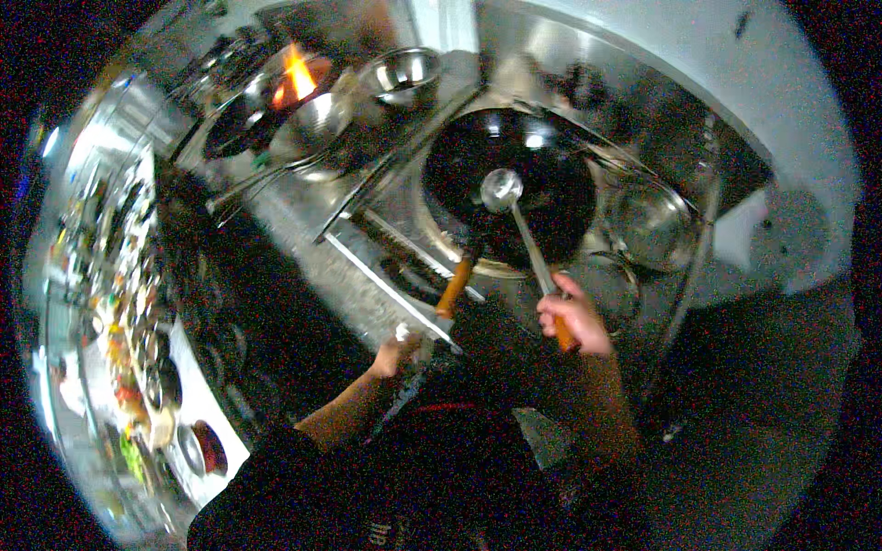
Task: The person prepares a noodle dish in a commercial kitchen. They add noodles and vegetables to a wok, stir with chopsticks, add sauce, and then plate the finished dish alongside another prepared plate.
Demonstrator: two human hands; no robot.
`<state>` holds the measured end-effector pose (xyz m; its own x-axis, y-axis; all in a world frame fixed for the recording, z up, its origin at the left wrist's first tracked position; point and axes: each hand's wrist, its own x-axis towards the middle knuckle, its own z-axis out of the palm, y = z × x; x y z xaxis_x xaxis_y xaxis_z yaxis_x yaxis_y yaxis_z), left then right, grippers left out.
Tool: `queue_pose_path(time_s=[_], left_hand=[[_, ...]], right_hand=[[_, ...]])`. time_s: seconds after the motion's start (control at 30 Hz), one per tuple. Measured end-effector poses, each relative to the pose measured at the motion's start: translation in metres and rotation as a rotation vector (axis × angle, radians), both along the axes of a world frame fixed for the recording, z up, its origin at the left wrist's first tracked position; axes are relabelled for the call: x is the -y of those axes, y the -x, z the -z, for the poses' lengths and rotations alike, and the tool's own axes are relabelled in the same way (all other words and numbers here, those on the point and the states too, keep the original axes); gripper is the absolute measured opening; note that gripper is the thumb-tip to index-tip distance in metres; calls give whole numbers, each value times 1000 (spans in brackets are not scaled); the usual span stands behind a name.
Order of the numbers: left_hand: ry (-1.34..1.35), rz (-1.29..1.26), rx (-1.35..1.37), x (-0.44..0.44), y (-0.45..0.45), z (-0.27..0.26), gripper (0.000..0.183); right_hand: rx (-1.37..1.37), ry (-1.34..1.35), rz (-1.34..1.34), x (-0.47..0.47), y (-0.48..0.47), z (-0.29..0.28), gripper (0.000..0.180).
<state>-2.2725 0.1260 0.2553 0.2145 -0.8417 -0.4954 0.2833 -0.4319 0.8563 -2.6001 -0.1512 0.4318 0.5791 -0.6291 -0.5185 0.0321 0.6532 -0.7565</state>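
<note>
My right hand (575,317) is closed around the wooden handle of a long metal ladle (501,190), whose bowl is over the inside of a dark wok (468,158). The wok sits on the range with its wooden handle (456,286) pointing towards me. At the range's front edge, near the end of a metal bar (393,293), is my left hand (396,355). It is blurred and dark, with something small and whitish at its fingers; whether it grips anything is unclear.
Flames (298,76) rise at another wok at the upper left, near a metal bowl (402,69). A round metal pan (648,224) lies right of the dark wok. Far left, a counter holds food and a metal container (193,448).
</note>
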Motion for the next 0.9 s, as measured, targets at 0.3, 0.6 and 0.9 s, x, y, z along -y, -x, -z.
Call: queue_pose_path(time_s=[0.3,0.6,0.9], left_hand=[[-717,-247,529,-294,37,-2,38],[-761,-154,437,-505,68,113,25],[-666,-226,432,-413,-52,55,37]], right_hand=[[-386,548,-176,20,-49,-15,62],[-800,1311,99,68,-46,-36,63],[-631,733,-307,1,-63,-86,50]])
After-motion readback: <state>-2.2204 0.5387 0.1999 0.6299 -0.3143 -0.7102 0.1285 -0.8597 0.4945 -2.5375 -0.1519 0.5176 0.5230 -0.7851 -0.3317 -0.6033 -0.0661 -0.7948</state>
